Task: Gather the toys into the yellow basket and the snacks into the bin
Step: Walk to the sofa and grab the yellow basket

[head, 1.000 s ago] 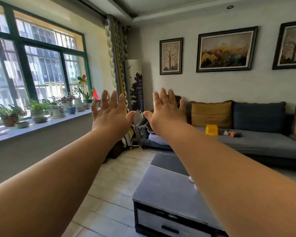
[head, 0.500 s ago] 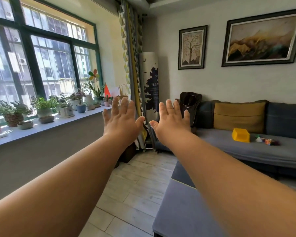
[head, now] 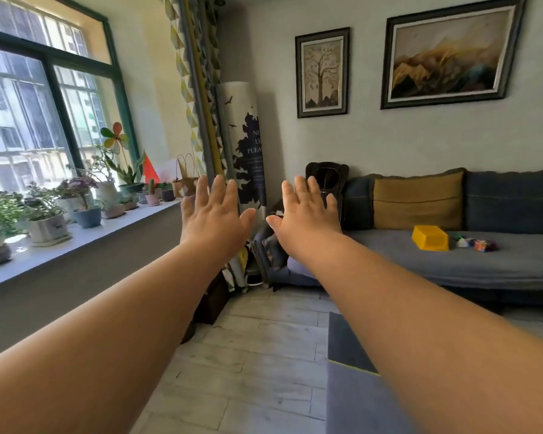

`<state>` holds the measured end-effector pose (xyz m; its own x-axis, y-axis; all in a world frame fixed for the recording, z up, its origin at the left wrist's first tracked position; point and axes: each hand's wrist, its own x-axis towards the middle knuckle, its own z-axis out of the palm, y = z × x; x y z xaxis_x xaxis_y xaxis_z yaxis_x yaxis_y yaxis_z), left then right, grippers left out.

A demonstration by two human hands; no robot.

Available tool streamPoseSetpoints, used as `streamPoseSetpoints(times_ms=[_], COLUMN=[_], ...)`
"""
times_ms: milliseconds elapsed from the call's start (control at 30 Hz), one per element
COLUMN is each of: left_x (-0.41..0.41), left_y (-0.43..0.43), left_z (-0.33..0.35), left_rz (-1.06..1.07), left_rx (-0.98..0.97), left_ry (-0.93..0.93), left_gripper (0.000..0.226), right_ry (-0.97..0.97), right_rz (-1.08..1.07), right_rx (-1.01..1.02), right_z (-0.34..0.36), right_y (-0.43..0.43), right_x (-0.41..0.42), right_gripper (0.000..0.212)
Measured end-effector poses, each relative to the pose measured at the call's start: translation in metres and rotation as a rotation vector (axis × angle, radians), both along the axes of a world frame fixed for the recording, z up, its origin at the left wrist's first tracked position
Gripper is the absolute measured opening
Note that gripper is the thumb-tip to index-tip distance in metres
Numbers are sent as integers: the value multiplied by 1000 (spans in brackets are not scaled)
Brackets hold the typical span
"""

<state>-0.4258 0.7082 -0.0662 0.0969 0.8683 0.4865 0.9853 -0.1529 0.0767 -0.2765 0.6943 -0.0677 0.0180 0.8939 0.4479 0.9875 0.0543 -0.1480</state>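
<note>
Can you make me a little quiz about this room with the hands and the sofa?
1. True or false: the left hand and the right hand are both holding toys.
2. Where is the yellow basket? A: on the windowsill. B: on the sofa seat. C: on the floor.
3. Fill in: the small toys lie just to the ____ of the basket in the picture.

Key: 1. False, both hands are open, fingers spread, and empty. 2. B. 3. Right.
</note>
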Motion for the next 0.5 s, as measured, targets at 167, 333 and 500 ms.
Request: streamPoseSetpoints(times_ms=[167, 333, 500], left_x=[-18, -12, 15], left_y=[107, 214, 311], left_z=[-3, -19, -38], left_rz=[-105, -200, -267], left_rx=[-31, -62, -39], left_ry=[-1, -3, 39], left_gripper=[68, 67, 67], right_ry=[25, 43, 54], right_rz=[-90, -204, -292], right_rx=[-17, -41, -54], right_z=[-4, -12, -36], right_y=[91, 179, 265], right_x=[-22, -12, 14], right_gripper=[72, 72, 72])
